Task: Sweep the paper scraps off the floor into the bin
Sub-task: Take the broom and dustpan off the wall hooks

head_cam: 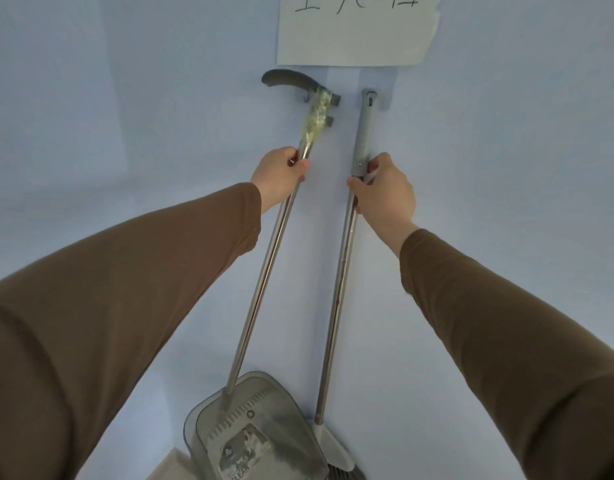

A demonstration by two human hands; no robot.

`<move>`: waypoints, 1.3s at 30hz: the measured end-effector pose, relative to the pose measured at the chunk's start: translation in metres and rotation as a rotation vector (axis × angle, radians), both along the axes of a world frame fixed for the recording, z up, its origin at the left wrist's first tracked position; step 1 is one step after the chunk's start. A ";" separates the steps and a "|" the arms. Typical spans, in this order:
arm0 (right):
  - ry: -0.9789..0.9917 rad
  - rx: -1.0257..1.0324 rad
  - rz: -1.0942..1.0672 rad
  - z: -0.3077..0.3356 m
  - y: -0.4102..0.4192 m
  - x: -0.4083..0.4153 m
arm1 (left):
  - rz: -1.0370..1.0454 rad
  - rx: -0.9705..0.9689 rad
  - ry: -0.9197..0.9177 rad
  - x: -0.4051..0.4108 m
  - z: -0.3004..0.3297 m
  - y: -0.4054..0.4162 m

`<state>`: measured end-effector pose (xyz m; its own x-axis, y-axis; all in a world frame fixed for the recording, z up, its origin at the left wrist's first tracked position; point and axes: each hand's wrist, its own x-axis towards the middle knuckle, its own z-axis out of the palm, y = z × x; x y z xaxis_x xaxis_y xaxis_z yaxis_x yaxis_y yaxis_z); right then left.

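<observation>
While gripping the two long handles against the pale blue wall [125, 116], both arms out in brown sleeves [143, 289]. Left hand [281, 176] wrapped tight round the metal dustpan pole [264, 282], fingers [300, 165] curled over it just below a patch of clear tape [316, 116]. Above that hand, a dark curved grip [288, 80] topping the pole, resting at a grey wall hook [333, 100]. Far below that hand, at the pole's foot, the grey dustpan [260, 431], dusty, with a label on its face. Right hand [385, 192] closed round the broom handle [336, 299], thumb [354, 185] pressing across the front beside a grey joint collar [360, 166]. Above the right hand, the handle's grey upper section [365, 126] reaching a wall clip. Well below the right hand, the white broom head [333, 445] with dark bristles at the frame's bottom edge, touching the dustpan's right side. Higher than both hands, a white paper sign [357, 36] with handwritten marks. Bin and paper scraps outside the view.
</observation>
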<state>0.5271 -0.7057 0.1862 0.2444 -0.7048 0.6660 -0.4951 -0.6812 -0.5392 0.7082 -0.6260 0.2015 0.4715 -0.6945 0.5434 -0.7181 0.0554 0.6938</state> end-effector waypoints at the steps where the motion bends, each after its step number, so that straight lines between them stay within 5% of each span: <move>1: -0.010 0.003 0.012 0.001 0.002 -0.001 | 0.000 -0.021 0.017 0.000 0.004 0.004; 8: -0.074 0.227 0.230 -0.021 0.039 -0.008 | -0.033 0.061 0.033 -0.001 -0.015 0.060; 17: -0.015 0.843 0.559 -0.128 0.118 -0.007 | 0.028 0.404 0.205 0.005 -0.150 0.187; 23: -0.229 1.416 0.558 -0.198 0.183 -0.028 | -0.154 0.435 0.717 -0.047 -0.251 0.287; 35: -0.174 1.947 0.627 -0.296 0.307 -0.139 | -0.310 0.404 1.483 -0.193 -0.336 0.444; 39: -0.055 2.049 0.407 -0.342 0.337 -0.192 | -0.231 0.422 1.473 -0.239 -0.347 0.482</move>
